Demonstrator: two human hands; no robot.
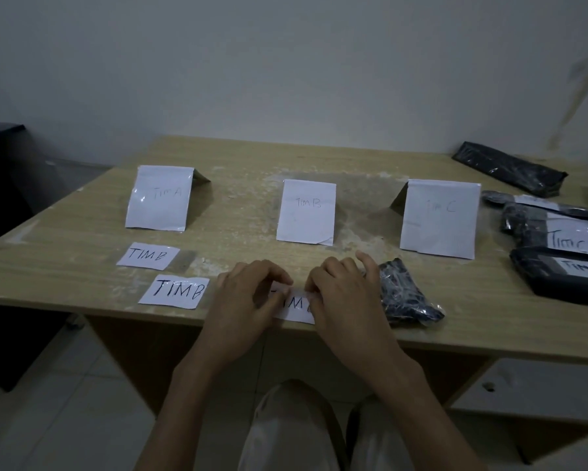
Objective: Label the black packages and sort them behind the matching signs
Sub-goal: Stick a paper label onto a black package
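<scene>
**Both hands pinch a paper label at the worktop's front edge**

The paper label (294,305) is a small white rectangle, hand-lettered in black with "TIM" showing and the rest covered. It lies at the middle of the front edge of the worktop (81,266). The left hand (248,297) has its grip closed on the label's left end, fingers curled down onto it. The right hand (345,294) grips the right end the same way, with its thumb raised.

Just beside the right hand lies the crinkled black package (404,294), a glossy, wrinkled plastic bag with no label on it, near the front edge.

Toward the front left corner lie two more flat slips, each reading "TIM B": the nearer loose label (175,292) and the farther loose label (148,255).

Across the middle of the worktop stand three folded white paper tents with faint lettering. The TIM A sign (160,198) is on the left, the TIM B sign (306,212) in the centre and the TIM C sign (438,219) on the right.

Along the right edge the labelled packages (537,283) overlap in a heap of shiny black plastic with white slips. One slip reads "TIM C" and the nearest appears to read "TIM A". At the far right corner lies a long package (510,168), narrow, black and creased.

The worktop is pale wood-grain laminate, scuffed and whitish around the signs.
</scene>
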